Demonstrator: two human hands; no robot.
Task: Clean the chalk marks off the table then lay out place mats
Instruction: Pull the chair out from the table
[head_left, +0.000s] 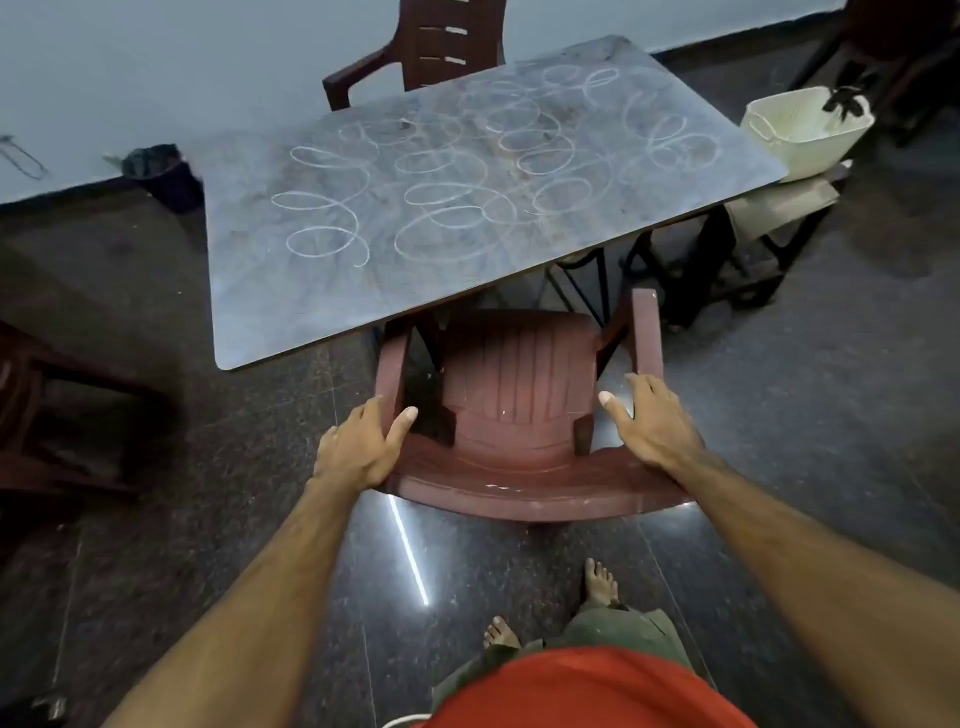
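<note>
While hands (358, 447) grip chair (519, 395) — chalk marks (441, 171) beyond.

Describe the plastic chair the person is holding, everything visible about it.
The chair looks like moulded reddish-brown plastic, with a ribbed seat, two armrests and a curved backrest top nearest the camera. It stands upright on the dark floor, facing the table, its front tucked under the table's near edge. The left hand grips the left armrest where it meets the back; the right hand grips the right one. Its legs are hidden.
</note>
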